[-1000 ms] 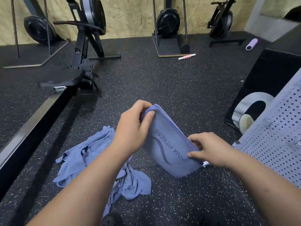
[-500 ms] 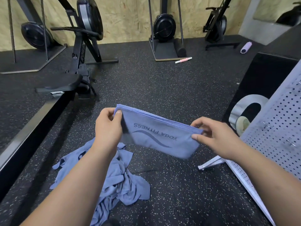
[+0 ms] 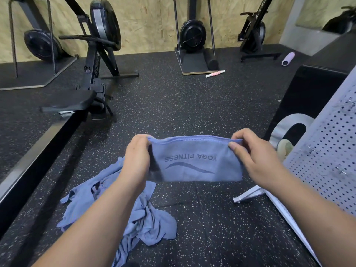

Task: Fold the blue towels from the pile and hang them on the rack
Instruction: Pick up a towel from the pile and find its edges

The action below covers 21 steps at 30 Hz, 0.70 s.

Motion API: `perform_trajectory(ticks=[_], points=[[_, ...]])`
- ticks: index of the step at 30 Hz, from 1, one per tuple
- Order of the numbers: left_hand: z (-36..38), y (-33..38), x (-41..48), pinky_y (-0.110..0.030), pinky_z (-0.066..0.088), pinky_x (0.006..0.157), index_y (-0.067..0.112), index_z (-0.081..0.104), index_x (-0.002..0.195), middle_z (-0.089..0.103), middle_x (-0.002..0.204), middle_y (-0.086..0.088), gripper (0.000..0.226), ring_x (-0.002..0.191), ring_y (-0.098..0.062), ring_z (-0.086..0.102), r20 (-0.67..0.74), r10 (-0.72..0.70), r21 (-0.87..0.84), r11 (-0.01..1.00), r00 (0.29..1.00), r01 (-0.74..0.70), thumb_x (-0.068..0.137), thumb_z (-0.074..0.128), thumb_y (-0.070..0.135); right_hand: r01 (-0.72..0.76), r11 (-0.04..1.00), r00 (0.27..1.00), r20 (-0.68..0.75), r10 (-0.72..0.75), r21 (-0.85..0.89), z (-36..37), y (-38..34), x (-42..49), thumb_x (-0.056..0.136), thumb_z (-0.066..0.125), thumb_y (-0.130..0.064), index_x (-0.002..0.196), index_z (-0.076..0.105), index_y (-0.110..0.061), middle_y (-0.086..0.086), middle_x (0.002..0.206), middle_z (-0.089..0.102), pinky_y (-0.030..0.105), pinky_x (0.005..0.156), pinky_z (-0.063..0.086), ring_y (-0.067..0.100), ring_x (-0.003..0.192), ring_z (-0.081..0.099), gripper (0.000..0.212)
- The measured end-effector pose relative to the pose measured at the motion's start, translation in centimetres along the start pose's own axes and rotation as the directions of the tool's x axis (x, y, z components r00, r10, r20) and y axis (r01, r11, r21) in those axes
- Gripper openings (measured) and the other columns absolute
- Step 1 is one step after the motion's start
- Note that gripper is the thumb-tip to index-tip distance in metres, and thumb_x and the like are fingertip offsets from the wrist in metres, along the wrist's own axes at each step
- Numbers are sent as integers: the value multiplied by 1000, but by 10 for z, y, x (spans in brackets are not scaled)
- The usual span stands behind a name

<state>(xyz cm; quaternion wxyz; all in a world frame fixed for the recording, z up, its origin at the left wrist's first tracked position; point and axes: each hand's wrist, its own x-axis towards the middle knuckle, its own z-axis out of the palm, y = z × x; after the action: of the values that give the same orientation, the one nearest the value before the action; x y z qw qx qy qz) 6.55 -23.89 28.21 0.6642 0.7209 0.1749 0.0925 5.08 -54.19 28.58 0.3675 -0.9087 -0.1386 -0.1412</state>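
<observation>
Head view: folded towel [image 3: 196, 160] held in air above speckled floor [image 3: 173, 105], long axis level, running left to right, stitched edge on top, print upside down. Left hand [image 3: 137, 157] pinches left top corner, fingers curled round cloth. Right hand [image 3: 252, 157] pinches right top corner. Pile of towels [image 3: 86, 201] on floor below left arm. Perforated rack [image 3: 327, 151] leans at right, just beside right hand.
</observation>
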Motion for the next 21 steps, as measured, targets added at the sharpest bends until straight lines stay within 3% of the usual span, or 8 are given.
perform_trajectory(ticks=[3, 5, 6, 8, 10, 15, 18, 21], points=[[13, -3, -20, -22, 44, 87, 28, 72, 106, 68, 108, 14, 10, 101, 4, 61, 86, 281, 166, 942, 956, -292, 98, 68, 33, 64, 998, 996, 58, -63, -10, 7, -9, -4, 104, 62, -29, 102, 55, -34, -23, 86, 62, 15, 69, 38, 3, 83, 60, 9], [16, -7, -26, -18, 42, 104, 31, 68, 128, 61, 128, 11, 35, 124, 0, 57, 304, 543, 289, 730, 782, -619, 95, 75, 36, 123, 992, 987, 101, -122, -7, 11, -15, -6, 103, 64, -28, 102, 57, -33, -23, 88, 62, 14, 71, 38, 2, 84, 60, 9], [19, -10, -27, -22, 41, 111, 30, 64, 138, 59, 137, 11, 46, 132, -3, 55, 432, 575, 269, 654, 695, -707, 94, 77, 34, 153, 988, 981, 121, -152, 2, 12, -19, -6, 103, 66, -27, 103, 58, -31, -24, 89, 62, 13, 71, 38, 0, 84, 59, 8], [24, -9, -35, -29, 43, 114, 29, 61, 145, 62, 143, 18, 52, 136, -2, 55, 615, 491, 196, 663, 617, -723, 96, 78, 28, 206, 978, 966, 156, -208, 32, 14, -25, -7, 102, 67, -27, 103, 63, -26, -23, 88, 64, 11, 73, 39, -1, 85, 61, 5], [28, -11, -40, -30, 48, 108, 28, 68, 136, 70, 130, 21, 40, 125, 1, 63, 696, 404, 160, 720, 594, -676, 97, 77, 25, 221, 973, 957, 176, -229, 65, 15, -28, -9, 101, 69, -29, 104, 65, -26, -19, 88, 67, 13, 74, 42, 3, 85, 64, 5], [27, -17, -33, -31, 52, 84, 28, 72, 98, 71, 90, 17, 9, 86, 0, 65, 660, 362, 220, 745, 658, -630, 94, 79, 31, 62, 978, 943, 308, -123, 199, 12, -22, -11, 92, 81, -27, 100, 70, -30, -12, 85, 70, 22, 72, 51, 7, 76, 65, 14], [25, -21, -33, -32, 54, 84, 30, 72, 95, 71, 86, 17, 11, 84, -3, 66, 657, 327, 277, 734, 679, -620, 91, 81, 34, -39, 973, 918, 392, -54, 226, 12, -16, -10, 87, 87, -19, 97, 75, -31, -8, 86, 75, 24, 73, 56, 14, 78, 70, 20], [24, -20, -34, -33, 55, 85, 31, 75, 90, 74, 86, 17, 13, 85, -5, 69, 665, 277, 287, 763, 694, -580, 92, 80, 43, -20, 991, 958, 287, -18, 129, 16, -12, -10, 89, 85, -22, 87, 74, -31, -13, 77, 74, 18, 67, 50, 8, 70, 68, 14]])
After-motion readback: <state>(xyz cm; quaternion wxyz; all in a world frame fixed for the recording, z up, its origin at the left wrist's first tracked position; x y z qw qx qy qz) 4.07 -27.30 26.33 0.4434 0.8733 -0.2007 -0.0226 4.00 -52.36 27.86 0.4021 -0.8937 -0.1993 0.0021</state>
